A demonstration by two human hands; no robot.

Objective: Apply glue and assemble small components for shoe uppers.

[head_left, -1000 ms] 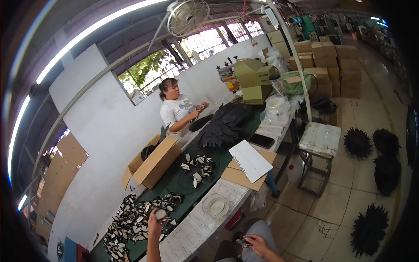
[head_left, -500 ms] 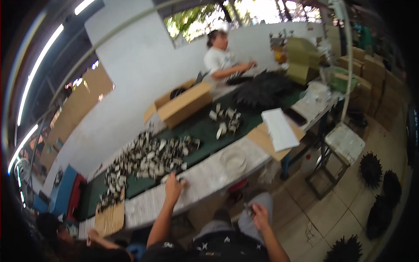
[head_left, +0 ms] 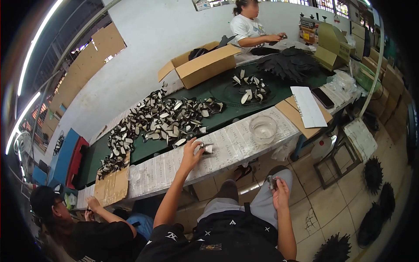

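Note:
My left hand [head_left: 191, 156] is over the near, plastic-covered ledge of the table. Its fingers are closed around a small black piece with a pale flat face [head_left: 207, 149]. My right hand [head_left: 281, 193] is low in front of my right thigh, pinching a small dark piece [head_left: 272, 181] whose exact kind I cannot make out. Just beyond my left hand spreads a large pile of similar black-and-white pieces [head_left: 163, 118] on the green surface. A smaller heap of them [head_left: 253, 89] sits farther right.
A clear round bowl [head_left: 263, 129] stands on the ledge, beside cardboard with a white sheet [head_left: 307, 107]. Behind are an open carton [head_left: 203, 65] and black material [head_left: 288, 63]. Co-workers sit at left [head_left: 91, 231] and across [head_left: 248, 30]. A stool [head_left: 360, 135] stands right.
The view has tilted, so the table sits higher and looks sharper. My left hand stays at the ledge by the pile, its piece now plain to see. My right hand still pinches its piece.

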